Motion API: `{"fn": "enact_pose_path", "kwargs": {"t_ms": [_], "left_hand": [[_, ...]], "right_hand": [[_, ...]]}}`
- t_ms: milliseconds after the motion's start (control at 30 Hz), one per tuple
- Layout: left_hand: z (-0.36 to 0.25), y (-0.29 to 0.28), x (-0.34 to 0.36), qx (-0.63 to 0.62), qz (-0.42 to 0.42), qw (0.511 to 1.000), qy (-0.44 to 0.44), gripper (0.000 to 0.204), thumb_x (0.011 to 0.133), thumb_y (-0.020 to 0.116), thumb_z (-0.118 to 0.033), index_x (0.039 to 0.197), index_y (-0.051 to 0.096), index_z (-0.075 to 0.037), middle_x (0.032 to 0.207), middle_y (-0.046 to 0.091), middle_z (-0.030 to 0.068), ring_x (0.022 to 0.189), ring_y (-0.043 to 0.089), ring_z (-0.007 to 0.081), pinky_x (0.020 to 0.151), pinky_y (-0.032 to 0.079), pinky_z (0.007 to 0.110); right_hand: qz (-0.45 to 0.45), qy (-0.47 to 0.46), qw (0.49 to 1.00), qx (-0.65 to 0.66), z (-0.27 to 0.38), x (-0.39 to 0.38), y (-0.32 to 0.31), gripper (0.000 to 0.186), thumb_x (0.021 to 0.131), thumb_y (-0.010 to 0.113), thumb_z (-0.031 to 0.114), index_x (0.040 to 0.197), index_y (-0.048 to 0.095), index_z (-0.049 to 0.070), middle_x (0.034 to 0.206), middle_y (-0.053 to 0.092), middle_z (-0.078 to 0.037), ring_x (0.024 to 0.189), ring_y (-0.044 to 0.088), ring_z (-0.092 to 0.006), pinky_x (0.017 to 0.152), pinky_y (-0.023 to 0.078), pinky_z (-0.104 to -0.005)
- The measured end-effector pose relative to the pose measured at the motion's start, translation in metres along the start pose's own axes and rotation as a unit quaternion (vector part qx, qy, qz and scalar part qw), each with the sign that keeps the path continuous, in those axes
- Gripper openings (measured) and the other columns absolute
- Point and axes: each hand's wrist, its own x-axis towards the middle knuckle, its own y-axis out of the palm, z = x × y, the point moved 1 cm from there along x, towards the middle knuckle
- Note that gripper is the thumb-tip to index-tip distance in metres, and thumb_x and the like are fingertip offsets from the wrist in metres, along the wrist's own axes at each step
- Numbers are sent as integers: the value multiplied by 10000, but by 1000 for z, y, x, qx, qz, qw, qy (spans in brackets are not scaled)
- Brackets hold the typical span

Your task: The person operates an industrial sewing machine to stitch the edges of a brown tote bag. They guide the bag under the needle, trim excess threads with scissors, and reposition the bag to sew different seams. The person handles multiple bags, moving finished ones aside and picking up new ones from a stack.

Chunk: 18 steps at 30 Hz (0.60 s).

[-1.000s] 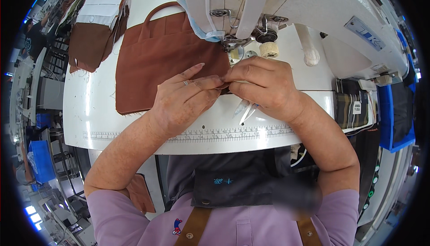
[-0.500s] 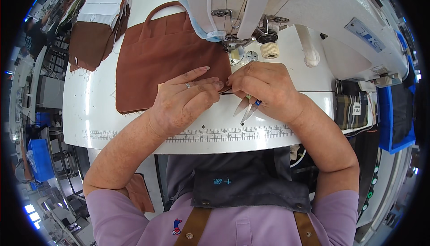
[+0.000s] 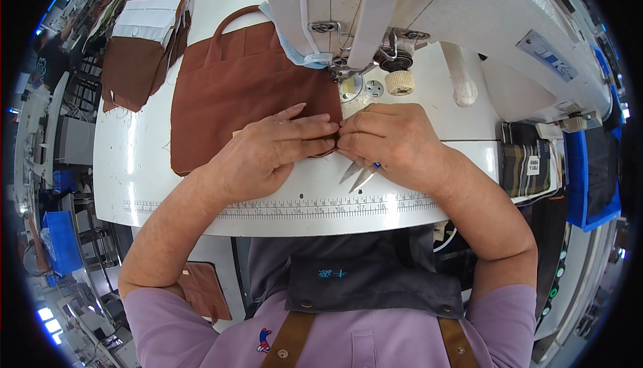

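A rust-brown fabric bag (image 3: 226, 97) with a loop handle lies flat on the white sewing table (image 3: 134, 140), its right edge below the sewing machine's needle and presser foot (image 3: 338, 73). My left hand (image 3: 273, 150) rests on the bag, fingers lying across its lower right part. My right hand (image 3: 394, 145) has thumb and index pinching the bag's right edge near the lower corner, beside the left fingertips. Small metal snips (image 3: 362, 176) are held in the same right hand, blades pointing down toward the printed ruler (image 3: 301, 210) along the table's edge.
Brown fabric pieces with white paper (image 3: 130, 73) lie at upper left, striped fabric (image 3: 516, 159) at right. The machine body (image 3: 499, 26) spans the upper right. Blue bins (image 3: 593, 204) stand right and left. Another person (image 3: 50, 60) is at the far left.
Both hands and the bag appear slightly lower in the picture. My left fingers have flattened across the bag's corner, and my right fingertips have shifted down along its edge.
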Motion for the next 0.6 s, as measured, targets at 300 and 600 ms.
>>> {"fn": "enact_pose_path", "kwargs": {"t_ms": [300,600], "left_hand": [[1,-3,-5,28,20,999,27,526,817,597,78,1282,720,-136,1396,660,80,1366,583,267,1184,442,511],[26,-7,12,55,-20,998,32,488,829,611,53,1237,759,-171,1349,691,41,1313,619,283,1168,457,504]], "right_hand": [[41,38,998,18,2,3,-13,138,790,818,196,850,721,119,820,643,2,801,670,-197,614,547,-350],[42,111,992,-33,-9,1,-9,189,810,808,193,985,765,135,820,665,-34,766,678,-267,639,547,-402]]}}
